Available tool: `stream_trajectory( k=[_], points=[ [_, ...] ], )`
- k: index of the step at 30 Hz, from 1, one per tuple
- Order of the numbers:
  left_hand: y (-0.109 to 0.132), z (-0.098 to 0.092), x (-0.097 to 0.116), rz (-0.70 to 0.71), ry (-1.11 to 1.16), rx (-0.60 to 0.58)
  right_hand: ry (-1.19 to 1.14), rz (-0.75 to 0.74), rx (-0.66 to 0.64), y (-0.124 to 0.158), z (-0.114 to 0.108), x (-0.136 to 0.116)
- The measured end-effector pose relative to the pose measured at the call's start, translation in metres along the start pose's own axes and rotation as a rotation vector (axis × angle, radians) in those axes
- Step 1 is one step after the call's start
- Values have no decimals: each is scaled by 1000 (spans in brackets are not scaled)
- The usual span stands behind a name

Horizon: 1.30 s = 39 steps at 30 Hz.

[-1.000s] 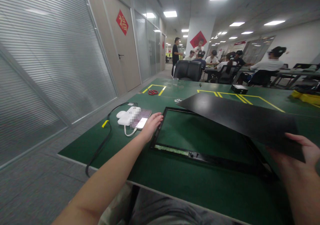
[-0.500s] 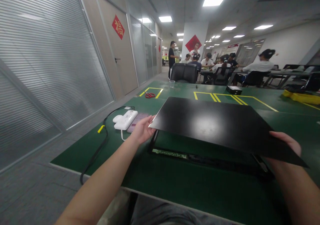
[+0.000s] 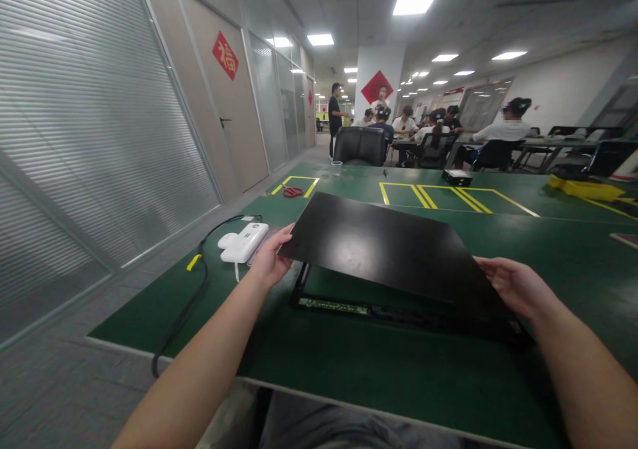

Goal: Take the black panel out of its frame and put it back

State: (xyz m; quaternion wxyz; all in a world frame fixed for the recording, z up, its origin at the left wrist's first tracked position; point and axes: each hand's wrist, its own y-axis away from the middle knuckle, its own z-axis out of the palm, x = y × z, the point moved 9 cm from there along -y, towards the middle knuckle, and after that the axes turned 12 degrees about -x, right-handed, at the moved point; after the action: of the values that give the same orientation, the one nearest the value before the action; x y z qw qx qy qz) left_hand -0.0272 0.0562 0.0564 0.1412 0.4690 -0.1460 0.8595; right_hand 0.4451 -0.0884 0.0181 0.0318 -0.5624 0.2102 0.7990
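Both hands hold a thin, glossy black screen panel (image 3: 379, 243), tilted above the table. My left hand (image 3: 273, 260) grips its left edge, thumb on top. At the right edge, my right hand (image 3: 513, 286) is closed on the panel with the thumb uppermost. Beneath lies a thin black frame (image 3: 299, 283), its near side carrying a narrow green circuit board (image 3: 333, 306). The panel covers much of the frame. Its near right corner hangs close to the frame's right end; whether they touch I cannot tell.
On the green table (image 3: 199, 323), a white charger (image 3: 244, 243) with a cable partly covers a phone (image 3: 262, 243). A black cable (image 3: 187, 316) runs along the left. Farther back are red scissors (image 3: 292, 191), a clear cup (image 3: 336, 167) and a black box (image 3: 457, 177). People sit beyond.
The panel has shifted left, and its right side has come down toward the frame. My right hand has moved left along with it. The view has turned slightly.
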Motion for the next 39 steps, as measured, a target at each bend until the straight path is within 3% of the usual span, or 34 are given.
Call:
stream_trajectory(
  k=[13,24,39],
  points=[
    [1,1,0,90,-72,9,156,-35,57,-11,-20,-3],
    [2,8,-10,63,-100,7,201,-39,198,-4,-24,-6],
    [7,17,-18,-2,-181,-11,285,-50,251,-9,-37,-8]
  ],
)
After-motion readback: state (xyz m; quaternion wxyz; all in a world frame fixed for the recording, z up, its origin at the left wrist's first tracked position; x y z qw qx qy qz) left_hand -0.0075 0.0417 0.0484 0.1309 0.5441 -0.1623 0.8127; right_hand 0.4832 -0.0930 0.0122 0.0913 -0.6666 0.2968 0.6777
